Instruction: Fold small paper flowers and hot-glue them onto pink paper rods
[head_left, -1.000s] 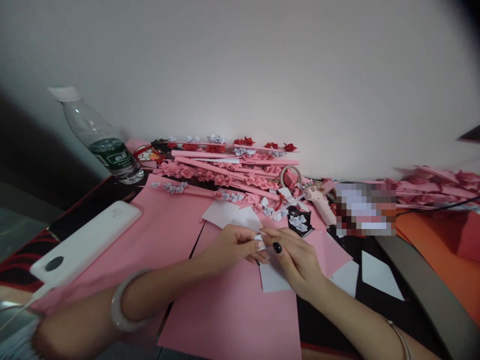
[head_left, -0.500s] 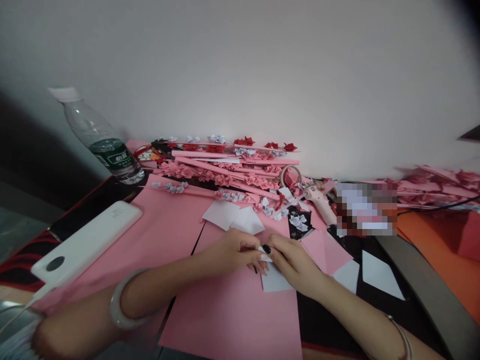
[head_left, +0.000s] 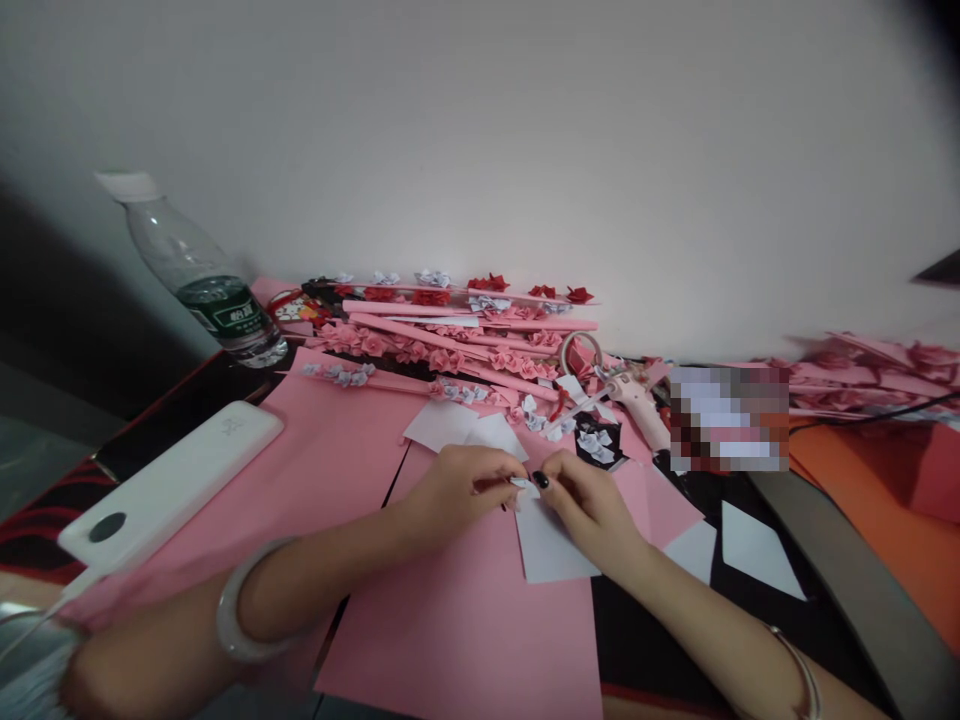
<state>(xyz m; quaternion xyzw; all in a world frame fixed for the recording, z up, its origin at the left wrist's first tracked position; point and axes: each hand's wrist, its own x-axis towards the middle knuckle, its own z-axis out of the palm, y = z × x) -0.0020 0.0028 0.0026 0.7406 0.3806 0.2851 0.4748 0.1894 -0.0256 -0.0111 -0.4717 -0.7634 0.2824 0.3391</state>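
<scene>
Between my fingertips is a small folded piece of white paper [head_left: 520, 484], mostly hidden by the fingers. My left hand [head_left: 469, 490] pinches it from the left, thumb against fingers. From the right, my right hand [head_left: 589, 500] pinches it too, its dark thumbnail showing. Just beneath the hands lies a flat white paper square [head_left: 551, 550], partly on a large pink sheet [head_left: 465, 630]. Behind my left hand rest more white paper squares [head_left: 435, 425]. A pink paper square [head_left: 667, 500] lies beyond my right wrist.
Pink paper stems with folded flowers [head_left: 450, 355] lie along the wall. A glue gun [head_left: 637, 405] and a tape roll [head_left: 581, 350] stand near them. At left are a water bottle [head_left: 217, 290] and a white power bank [head_left: 172, 480] with a cable. Orange paper [head_left: 877, 500] lies at right.
Both hands have shifted slightly upward, and the fingers have changed their grip on the small white paper. More of the white square below now shows.
</scene>
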